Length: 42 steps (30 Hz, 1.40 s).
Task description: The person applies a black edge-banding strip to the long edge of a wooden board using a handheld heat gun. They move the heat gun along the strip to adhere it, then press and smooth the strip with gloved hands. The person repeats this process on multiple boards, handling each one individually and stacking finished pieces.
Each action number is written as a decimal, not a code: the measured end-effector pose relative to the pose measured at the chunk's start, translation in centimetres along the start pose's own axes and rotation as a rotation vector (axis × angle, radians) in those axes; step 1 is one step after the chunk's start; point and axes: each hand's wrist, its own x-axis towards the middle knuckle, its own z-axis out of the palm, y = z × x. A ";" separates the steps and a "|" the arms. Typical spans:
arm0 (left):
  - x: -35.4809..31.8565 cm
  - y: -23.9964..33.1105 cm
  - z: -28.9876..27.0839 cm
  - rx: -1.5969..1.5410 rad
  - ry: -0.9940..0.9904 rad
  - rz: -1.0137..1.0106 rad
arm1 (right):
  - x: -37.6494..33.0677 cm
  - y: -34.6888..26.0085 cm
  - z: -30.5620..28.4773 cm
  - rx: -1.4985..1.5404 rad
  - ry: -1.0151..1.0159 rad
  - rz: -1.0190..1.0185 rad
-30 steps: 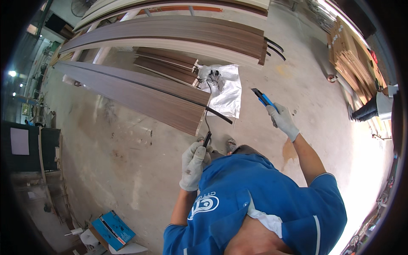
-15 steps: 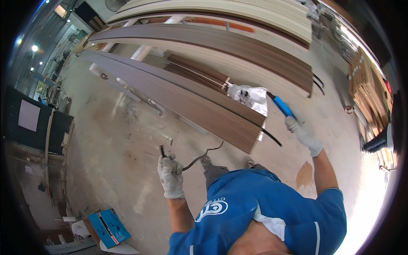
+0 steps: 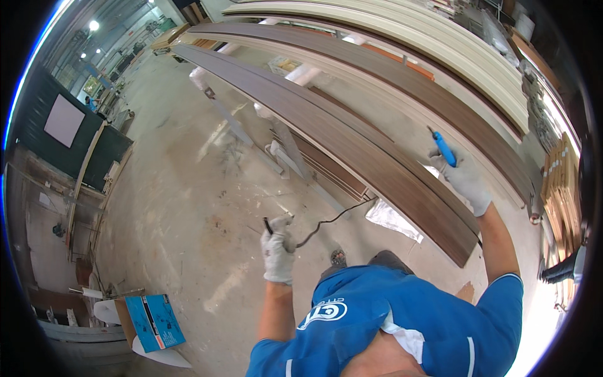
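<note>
Nearest the body, the 2 gloved hands are apart, 1 to each side. The left hand (image 3: 278, 251) has its fingers curled closed around a black cord (image 3: 333, 220); a short stub sticks up above the fist, and a wavy length runs off to the right, toward the underside of the near board. The right hand (image 3: 468, 179) is wrapped around a blue cutter (image 3: 446, 149), its dark tip pointing up and away, well apart from the cord. Whether this hand also touches a board, I cannot tell.

Next comes the long brown near board (image 3: 377, 173), with 1 dark line along its length and a white sack (image 3: 392, 220) low beside it. Farther off lie a second brown board (image 3: 427, 103) and a pale stack of profiles (image 3: 408, 31).

The step in hand looks like handling the cord at the near board, cutter ready. The next move, I judge, calls for steadying the cord's loose run with the left hand and minding the tip near the board's face.
</note>
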 end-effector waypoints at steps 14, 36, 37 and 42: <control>11.9 -5.7 14.3 0.153 -0.247 -0.293 | 15.3 6.1 8.0 0.089 -0.342 0.017; 32.7 3.9 4.3 -0.217 -0.053 0.014 | 10.1 3.0 1.4 -0.222 -0.349 0.350; 35.1 5.6 4.1 -0.247 -0.078 0.101 | 12.6 2.7 3.7 -0.227 -0.328 0.238; 50.3 13.5 1.5 -0.285 0.079 0.341 | 27.3 0.0 13.7 -0.177 -0.378 0.019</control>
